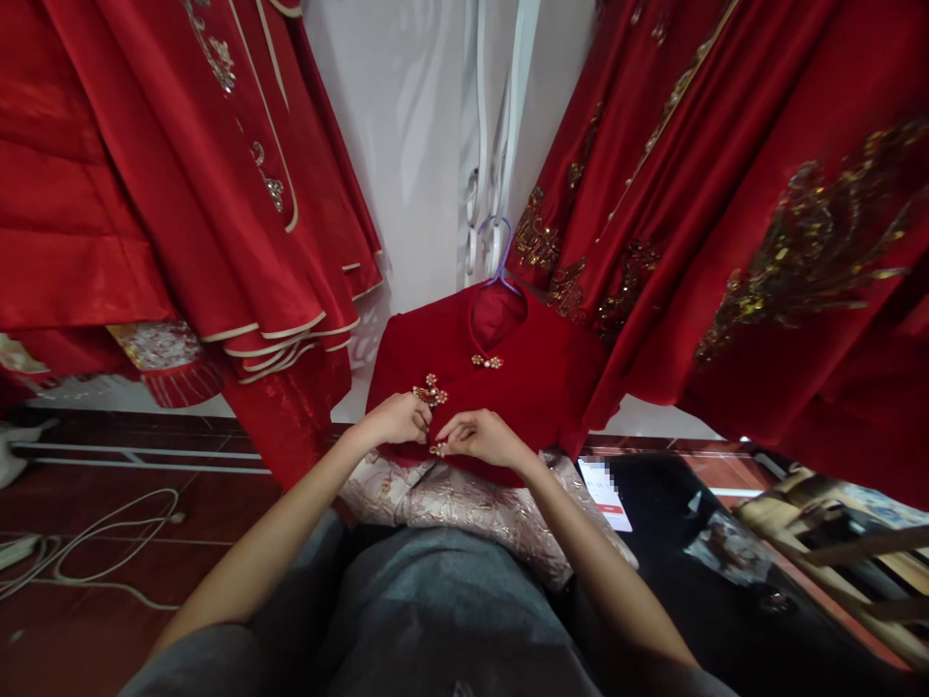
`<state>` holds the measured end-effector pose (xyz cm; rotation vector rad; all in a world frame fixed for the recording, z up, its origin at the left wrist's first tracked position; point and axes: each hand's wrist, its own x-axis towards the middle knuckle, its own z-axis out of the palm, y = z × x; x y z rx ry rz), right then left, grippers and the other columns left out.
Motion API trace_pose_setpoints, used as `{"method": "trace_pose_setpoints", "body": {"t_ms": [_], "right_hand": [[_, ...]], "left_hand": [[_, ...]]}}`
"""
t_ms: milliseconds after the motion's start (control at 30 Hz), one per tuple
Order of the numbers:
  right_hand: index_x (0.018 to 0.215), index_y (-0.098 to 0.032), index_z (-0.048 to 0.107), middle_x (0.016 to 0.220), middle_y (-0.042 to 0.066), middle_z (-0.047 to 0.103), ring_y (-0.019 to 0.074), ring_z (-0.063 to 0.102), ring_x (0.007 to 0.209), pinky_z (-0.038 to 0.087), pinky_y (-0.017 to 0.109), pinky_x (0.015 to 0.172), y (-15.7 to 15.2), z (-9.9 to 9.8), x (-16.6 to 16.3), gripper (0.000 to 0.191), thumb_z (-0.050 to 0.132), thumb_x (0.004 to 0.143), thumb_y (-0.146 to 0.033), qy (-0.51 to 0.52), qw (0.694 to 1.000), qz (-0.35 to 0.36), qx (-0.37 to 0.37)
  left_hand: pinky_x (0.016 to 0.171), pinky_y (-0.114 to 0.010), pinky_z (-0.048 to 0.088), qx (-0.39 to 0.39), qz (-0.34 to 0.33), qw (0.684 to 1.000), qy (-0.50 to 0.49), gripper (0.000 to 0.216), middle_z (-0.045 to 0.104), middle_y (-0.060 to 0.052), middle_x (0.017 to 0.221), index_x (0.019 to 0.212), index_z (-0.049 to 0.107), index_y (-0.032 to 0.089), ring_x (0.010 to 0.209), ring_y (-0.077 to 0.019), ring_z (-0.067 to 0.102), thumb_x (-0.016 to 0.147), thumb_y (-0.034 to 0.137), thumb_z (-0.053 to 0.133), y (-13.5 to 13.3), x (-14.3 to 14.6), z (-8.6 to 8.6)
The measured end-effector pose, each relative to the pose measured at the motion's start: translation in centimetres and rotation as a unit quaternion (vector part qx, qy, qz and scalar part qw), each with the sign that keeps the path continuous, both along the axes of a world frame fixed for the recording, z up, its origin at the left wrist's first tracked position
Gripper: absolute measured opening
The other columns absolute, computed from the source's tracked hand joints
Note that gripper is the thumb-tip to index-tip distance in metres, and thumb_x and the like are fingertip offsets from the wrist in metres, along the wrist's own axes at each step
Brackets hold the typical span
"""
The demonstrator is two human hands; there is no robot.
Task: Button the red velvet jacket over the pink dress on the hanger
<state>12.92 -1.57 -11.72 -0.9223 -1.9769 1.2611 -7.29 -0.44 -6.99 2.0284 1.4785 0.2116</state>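
Note:
A red velvet jacket (pixel 541 373) with a stand-up collar hangs on a purple hanger (pixel 502 259) in front of me. Its collar is fastened with a gold and pearl clasp (pixel 487 362). On its left side sits a jewelled brooch (pixel 431 390), just above my left hand (pixel 401 419). That hand's fingers are closed against the velvet, and what they pinch is hidden. Beside it, my right hand (pixel 483 440) pinches a small gold flower-shaped clasp (pixel 437 450) at the jacket's front. Pinkish brocade fabric (pixel 464 494) lies below the jacket, over my lap.
Red garments with cream trim (pixel 239 194) hang on the left, and gold-embroidered red garments (pixel 784 252) on the right. A lit phone (pixel 606 494) rests on a black surface (pixel 664 581) near a clear plastic bag (pixel 728 549). White cables (pixel 108 508) loop across the tiled floor.

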Motion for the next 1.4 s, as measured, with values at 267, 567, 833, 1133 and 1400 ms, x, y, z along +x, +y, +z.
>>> {"method": "trace_pose_setpoints", "body": {"t_ms": [267,567,833,1133,1400], "right_hand": [[0.083,-0.018,0.071,0.075,0.001,0.071,0.0132,0.067,0.069,0.054,0.024,0.069,-0.4,-1.7,-2.8,0.010,0.065,0.076,-0.022,0.065,0.979,-0.163,0.103],[0.084,-0.019,0.068,0.081,0.002,0.071,0.0133,0.068,0.074,0.055,0.024,0.073,-0.5,-1.7,-2.8,0.010,0.061,0.080,-0.024,0.051,0.972,-0.184,0.133],[0.088,-0.022,0.067,0.086,0.002,0.069,0.0133,0.064,0.077,0.052,0.024,0.075,-1.0,-1.5,-2.8,0.012,0.057,0.084,-0.026,-0.022,0.963,-0.206,0.171],[0.089,-0.025,0.064,0.087,-0.002,0.065,0.0115,0.061,0.076,0.047,0.021,0.071,-2.0,-1.3,-3.3,0.010,0.055,0.086,-0.026,-0.075,0.952,-0.215,0.203],[0.108,-0.022,0.057,0.109,0.006,0.057,0.0173,0.063,0.083,0.047,0.028,0.070,-1.7,-0.1,-1.9,0.039,0.072,0.073,-0.027,-0.260,0.934,-0.217,0.116]], "left_hand": [[0.062,-0.020,0.046,0.019,-0.009,1.000,0.007,0.012,0.074,0.000,0.073,0.071,0.069,0.017,0.075,-0.0171,0.069,0.062,0.024,0.071,-0.2,-0.1,0.6],[0.064,-0.021,0.045,0.050,0.006,0.999,0.008,0.016,0.074,-0.001,0.073,0.073,0.071,0.016,0.076,-0.0175,0.069,0.067,0.031,0.069,-0.4,0.1,0.8],[0.054,-0.019,0.045,0.023,0.040,0.998,-0.037,0.009,0.070,0.000,0.061,0.067,0.069,0.014,0.066,-0.0157,0.067,0.063,0.018,0.062,0.2,0.1,-0.4],[0.059,-0.018,0.045,0.081,0.001,0.997,0.011,0.016,0.070,0.001,0.062,0.074,0.073,0.018,0.066,-0.0136,0.067,0.069,0.016,0.058,0.2,-0.6,0.1],[0.062,-0.020,0.048,0.066,0.020,0.996,-0.051,0.030,0.071,-0.001,0.079,0.089,0.063,0.015,0.069,-0.0137,0.066,0.060,0.013,0.071,0.9,-1.7,-0.1]]}}
